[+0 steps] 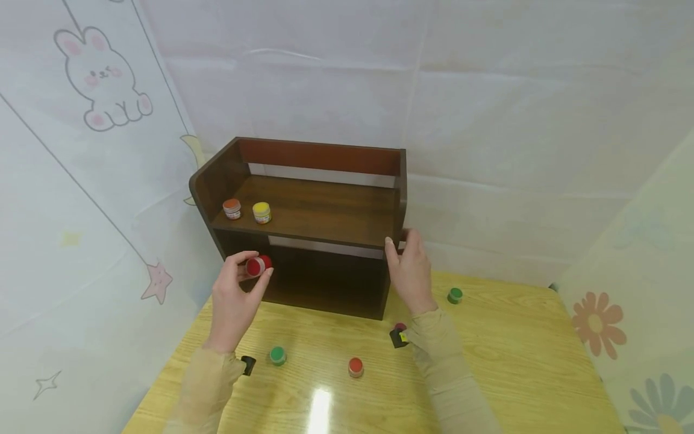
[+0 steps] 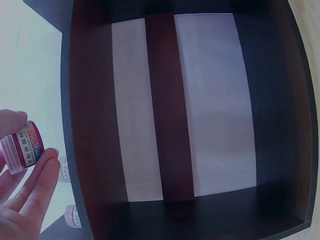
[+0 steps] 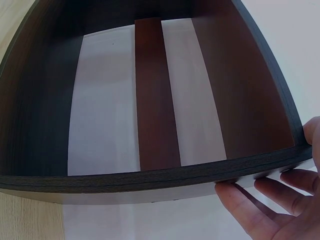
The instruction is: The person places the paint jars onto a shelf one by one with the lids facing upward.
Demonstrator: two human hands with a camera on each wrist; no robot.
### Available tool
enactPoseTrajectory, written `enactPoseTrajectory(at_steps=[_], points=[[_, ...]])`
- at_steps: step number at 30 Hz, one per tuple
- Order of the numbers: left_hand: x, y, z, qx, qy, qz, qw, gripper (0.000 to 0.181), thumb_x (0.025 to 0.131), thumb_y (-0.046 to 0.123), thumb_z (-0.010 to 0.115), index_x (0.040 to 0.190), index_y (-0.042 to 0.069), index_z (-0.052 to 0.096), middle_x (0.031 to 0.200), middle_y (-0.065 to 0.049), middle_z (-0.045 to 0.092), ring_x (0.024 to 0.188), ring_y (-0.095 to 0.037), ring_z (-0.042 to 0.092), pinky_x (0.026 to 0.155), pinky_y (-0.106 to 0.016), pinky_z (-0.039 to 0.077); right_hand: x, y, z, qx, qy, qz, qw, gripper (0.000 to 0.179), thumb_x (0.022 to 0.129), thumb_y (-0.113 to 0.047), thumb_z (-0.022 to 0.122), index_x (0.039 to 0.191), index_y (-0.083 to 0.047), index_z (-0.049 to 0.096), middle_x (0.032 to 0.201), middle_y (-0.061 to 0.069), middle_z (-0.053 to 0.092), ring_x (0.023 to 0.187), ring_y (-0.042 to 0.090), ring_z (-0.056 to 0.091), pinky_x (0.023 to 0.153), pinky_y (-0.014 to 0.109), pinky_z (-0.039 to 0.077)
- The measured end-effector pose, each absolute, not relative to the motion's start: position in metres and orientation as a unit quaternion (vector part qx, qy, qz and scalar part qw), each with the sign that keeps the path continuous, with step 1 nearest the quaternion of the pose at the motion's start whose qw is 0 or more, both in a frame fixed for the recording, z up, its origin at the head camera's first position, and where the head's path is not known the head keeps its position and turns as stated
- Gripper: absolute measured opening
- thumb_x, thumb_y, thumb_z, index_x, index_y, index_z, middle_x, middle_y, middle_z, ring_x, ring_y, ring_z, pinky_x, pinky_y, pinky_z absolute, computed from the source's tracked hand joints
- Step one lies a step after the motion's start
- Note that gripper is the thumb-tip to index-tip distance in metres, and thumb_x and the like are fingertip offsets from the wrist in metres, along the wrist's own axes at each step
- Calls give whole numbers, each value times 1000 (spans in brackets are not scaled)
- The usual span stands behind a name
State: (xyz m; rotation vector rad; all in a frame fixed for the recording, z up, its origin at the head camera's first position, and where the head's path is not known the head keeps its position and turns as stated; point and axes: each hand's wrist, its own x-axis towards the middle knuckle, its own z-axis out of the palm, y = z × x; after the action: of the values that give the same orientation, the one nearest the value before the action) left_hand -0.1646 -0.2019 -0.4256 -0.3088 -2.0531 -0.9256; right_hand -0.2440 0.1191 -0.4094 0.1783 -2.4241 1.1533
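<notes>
Red jar point(image 1: 258, 266) was found in the person's left hand point(image 1: 233, 301), pinched between thumb and fingers. It was in front of the dark shelf unit point(image 1: 215, 176), toward the left end. Seen from the head view, it sat just below the front edge of the upper board point(image 1: 331, 208); the gap between jar and edge could not be told.

Axis: tipped off upright and lying crosswise, one round red end turned leftward.

Governing relation, in my judgement: jar against that front edge. Behind it, on the upper board, the orange jar point(image 1: 232, 209) and the yellow jar point(image 1: 262, 213) stood upright, with bare board right of the yellow one. The held jar's tilt appeared to need correcting before it could stand likewise.

Nearer hand: left, plainly. The right hand point(image 1: 412, 272) gripped the opposite side panel point(image 1: 402, 202), thumb at the front, fingers against its outer face.

On the table point(image 1: 520, 367), a green jar point(image 1: 278, 356) and a second red jar point(image 1: 355, 367) stood in front of the unit.
</notes>
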Motion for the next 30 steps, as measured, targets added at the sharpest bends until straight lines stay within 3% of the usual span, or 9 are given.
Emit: enactPoseTrajectory(at_steps=[21,30], points=[[-180,-195,-396,-181,-789,-376,451,49,75,-6,87,120,2,67,118,-11,64,102,-21,63,89,-17,50,-244,118,-411,60,-879,421,217,43,105,-33,56,128,2,48,116,20,56,87,37,62,75,50,54],[-186,-194,-381,-185,-786,-373,457,52,74,-6,88,121,4,68,117,-9,66,102,-21,63,90,-19,50,-244,119,-411,64,-877,418,226,43,105,-33,56,128,3,48,115,21,56,85,38,61,74,51,53]])
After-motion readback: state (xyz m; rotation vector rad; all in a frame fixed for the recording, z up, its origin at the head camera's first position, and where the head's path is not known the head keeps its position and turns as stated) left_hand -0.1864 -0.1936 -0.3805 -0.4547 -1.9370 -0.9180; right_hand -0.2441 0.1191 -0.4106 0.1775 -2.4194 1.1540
